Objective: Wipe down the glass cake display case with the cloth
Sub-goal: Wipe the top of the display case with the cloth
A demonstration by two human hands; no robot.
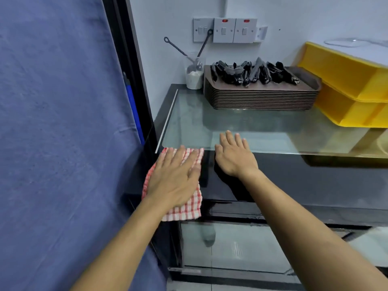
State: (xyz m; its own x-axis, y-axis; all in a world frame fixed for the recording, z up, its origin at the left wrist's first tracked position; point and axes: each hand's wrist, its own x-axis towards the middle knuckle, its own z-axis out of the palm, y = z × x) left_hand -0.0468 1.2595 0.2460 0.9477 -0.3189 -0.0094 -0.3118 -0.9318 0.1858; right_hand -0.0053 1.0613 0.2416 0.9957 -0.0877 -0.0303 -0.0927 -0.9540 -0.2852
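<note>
The glass cake display case [252, 131] fills the centre, with a flat glass top and a dark glass front below it. A red-and-white checked cloth [184, 211] lies against the upper left of the front, just under the top's edge. My left hand [176, 177] presses flat on the cloth with straight fingers. My right hand [233, 154] rests flat beside it, fingers straight, reaching over the front edge of the glass top. It holds nothing.
A stack of brown trays [262, 97] with black tongs sits at the back of the top. A cup [194, 74] with utensils stands left of it, yellow bins [352, 89] to the right. A blue curtain [63, 122] hangs at left.
</note>
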